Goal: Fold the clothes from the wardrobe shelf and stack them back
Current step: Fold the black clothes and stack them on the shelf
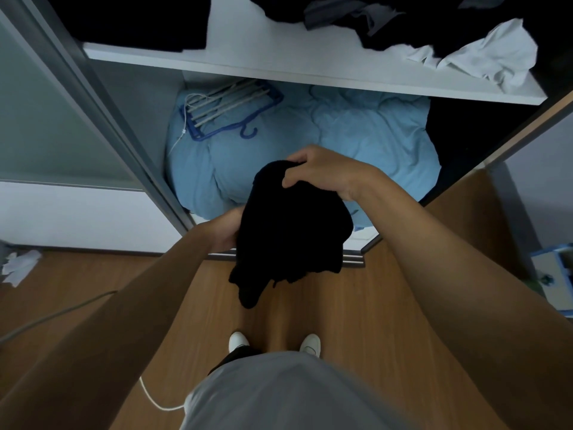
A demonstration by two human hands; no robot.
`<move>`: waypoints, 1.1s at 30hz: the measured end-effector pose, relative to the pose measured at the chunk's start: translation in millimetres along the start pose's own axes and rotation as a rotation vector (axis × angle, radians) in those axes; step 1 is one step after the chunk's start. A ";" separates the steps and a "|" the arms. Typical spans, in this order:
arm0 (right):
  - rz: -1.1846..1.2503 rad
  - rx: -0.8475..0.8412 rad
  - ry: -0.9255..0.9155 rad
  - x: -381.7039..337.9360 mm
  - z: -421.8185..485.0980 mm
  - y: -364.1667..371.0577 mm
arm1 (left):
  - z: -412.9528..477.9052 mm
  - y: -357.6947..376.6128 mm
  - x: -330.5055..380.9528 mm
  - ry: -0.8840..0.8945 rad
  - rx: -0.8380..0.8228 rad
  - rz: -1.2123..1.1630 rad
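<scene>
Your right hand [322, 173] pinches the top of the black garment [291, 231], which hangs bunched beneath it; your left hand [224, 229] grips its lower side. Draw both hands apart to flatten it before folding.

**The person as seen from the head camera.**

- **Shirt** [288, 395]: light grey, plain, smooth cloth. It fills the lower centre of the view as a broad, rounded mass with a soft fold along its left edge.
- **Dark garment** [233, 355]: a narrow strip that shows just beyond the shirt, above the left shoe. Its kind cannot be told.
- **Left shoe** [238, 340] and **right shoe** [311, 343]: white, with rounded toes. Only the front parts show past the shirt, and faint seams or lacing mark the right one.
- **Left arm** [133, 305] and **right arm** [449, 265]: bare along their whole visible length, from frame edge to wrist.
- **Left hand** [228, 231] and **right hand** [322, 172]: bare.
</scene>
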State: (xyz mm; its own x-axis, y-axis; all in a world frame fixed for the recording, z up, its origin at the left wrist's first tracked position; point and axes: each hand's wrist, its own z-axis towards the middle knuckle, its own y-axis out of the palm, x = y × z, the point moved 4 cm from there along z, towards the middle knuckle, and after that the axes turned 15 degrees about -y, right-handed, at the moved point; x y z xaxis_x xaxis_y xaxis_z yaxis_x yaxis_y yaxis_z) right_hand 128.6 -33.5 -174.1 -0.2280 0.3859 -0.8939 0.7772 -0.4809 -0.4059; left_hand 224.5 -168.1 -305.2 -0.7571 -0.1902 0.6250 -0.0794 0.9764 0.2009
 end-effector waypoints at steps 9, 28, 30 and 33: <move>0.651 0.598 0.017 25.0 9.3 -46.5 | -23.7 25.6 9.8 0.081 -0.176 0.204; 0.995 0.356 0.276 144.1 -42.0 28.6 | -16.0 29.8 44.6 0.224 -0.110 -0.281; 0.983 0.443 0.161 133.1 -41.9 17.4 | -13.2 24.3 45.6 0.213 -0.043 -0.228; 0.722 0.573 0.116 119.2 -40.0 -0.8 | -8.9 13.0 44.5 0.178 0.037 -0.174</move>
State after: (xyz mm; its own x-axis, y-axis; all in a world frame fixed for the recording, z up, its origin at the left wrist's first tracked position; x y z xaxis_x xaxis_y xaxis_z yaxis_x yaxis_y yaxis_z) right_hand 124.2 44.3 -272.7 0.2820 -0.0970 -0.9545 0.2927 -0.9387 0.1819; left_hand 195.6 -164.7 -268.0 -0.6045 -0.3671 0.7069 -0.2247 0.9300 0.2908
